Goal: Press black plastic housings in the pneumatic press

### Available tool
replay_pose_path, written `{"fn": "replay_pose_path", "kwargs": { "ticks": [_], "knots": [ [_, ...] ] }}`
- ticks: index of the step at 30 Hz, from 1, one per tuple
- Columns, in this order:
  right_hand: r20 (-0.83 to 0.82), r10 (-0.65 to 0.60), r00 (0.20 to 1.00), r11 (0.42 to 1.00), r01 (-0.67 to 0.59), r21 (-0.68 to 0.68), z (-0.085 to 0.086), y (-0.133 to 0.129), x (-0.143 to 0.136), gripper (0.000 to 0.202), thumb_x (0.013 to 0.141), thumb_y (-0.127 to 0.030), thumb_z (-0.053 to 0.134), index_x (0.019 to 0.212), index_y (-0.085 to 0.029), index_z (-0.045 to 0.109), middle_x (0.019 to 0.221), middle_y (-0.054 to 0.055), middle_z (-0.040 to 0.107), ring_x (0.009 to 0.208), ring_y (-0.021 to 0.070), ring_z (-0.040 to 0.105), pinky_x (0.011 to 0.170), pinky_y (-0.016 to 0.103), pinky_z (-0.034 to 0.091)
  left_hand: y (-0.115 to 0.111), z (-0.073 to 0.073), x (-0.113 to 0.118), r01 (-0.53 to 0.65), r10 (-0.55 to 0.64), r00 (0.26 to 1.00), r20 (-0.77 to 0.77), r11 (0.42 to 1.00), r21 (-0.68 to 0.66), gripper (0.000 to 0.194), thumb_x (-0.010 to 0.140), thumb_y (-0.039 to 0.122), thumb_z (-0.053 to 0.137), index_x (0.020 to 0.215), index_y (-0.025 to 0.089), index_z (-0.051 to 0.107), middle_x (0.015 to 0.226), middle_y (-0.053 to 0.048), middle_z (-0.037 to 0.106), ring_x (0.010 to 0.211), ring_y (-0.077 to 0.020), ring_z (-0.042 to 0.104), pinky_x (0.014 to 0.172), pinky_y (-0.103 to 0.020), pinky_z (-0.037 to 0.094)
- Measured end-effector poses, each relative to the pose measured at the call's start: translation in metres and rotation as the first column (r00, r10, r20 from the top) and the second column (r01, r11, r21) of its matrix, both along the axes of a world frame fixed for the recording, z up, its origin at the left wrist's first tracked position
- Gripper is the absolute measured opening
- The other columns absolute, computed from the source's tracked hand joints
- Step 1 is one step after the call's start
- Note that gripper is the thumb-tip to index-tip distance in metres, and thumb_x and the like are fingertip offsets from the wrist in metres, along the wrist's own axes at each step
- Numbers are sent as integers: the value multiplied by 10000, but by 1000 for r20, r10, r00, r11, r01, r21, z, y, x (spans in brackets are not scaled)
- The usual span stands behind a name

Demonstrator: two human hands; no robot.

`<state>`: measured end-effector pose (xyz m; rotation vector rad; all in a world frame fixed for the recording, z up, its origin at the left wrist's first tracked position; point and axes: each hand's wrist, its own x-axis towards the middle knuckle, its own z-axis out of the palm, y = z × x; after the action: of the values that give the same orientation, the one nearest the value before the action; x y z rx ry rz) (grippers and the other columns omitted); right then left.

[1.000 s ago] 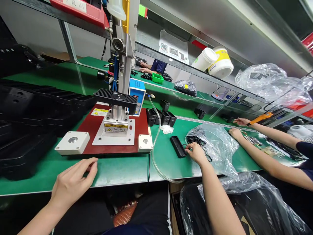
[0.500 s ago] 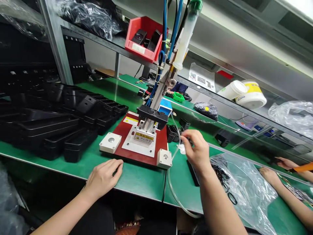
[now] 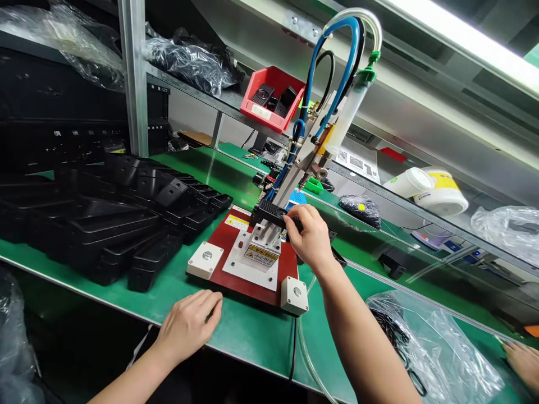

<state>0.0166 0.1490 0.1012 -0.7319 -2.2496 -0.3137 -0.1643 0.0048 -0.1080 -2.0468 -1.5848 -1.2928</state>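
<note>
My right hand (image 3: 309, 233) is at the black ribbed plastic part (image 3: 272, 212) on the metal post of a small press. Its thumb and fingers are pinched together over the part's round recess; whatever they hold is hidden. My left hand (image 3: 191, 320) rests on the green bench in front of the press base, fingers loosely extended and thumb apart, holding nothing. The press has a dark red base (image 3: 227, 280) with a left button box (image 3: 205, 260) and a right button box (image 3: 295, 295). Above the part, a slanted clear syringe (image 3: 347, 115) with a green cap is fixed to the press.
Long black plastic housings (image 3: 122, 224) are piled on the left. Right of the press lies a clear plastic bag (image 3: 438, 342) with black rings. A red bin (image 3: 273, 98) and white tubs (image 3: 440, 191) stand on the shelf. Another person's hand (image 3: 524, 359) shows at far right.
My right hand has moved left from beside the small black pieces to the part on the press. My left hand stays on the bench. The view has shifted, showing more of the press's top.
</note>
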Motion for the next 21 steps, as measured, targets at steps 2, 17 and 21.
{"fn": "replay_pose_path", "kwargs": {
  "ticks": [2,17,21],
  "knots": [
    [17,-5,1000,1000,5,-1,-2,0,-3,258,940,-361,513,1125,-201,594,1187,126,611,1135,275,555,934,433,462,0,0,0,-8,8,1000,-4,1000,6,201,924,181,445,859,181,635,706,-9,645,619,-128,614,605,-251,487],
    [-115,-139,984,990,142,18,-101,-68,65,418,931,-248,528,1346,-262,477,1255,119,606,1172,298,569,926,519,499,2,4,-15,-200,177,978,112,949,243,350,831,139,602,1172,188,539,1186,-156,615,1131,-305,591,927,-459,474],
    [-59,-185,981,978,179,-104,-151,-90,91,316,923,-247,533,1237,-279,549,1190,92,649,1092,309,620,815,494,558,20,12,-23,-189,198,979,-54,972,142,413,856,217,585,1257,186,492,1232,-134,625,1192,-319,559,954,-468,434]
  ]
}}
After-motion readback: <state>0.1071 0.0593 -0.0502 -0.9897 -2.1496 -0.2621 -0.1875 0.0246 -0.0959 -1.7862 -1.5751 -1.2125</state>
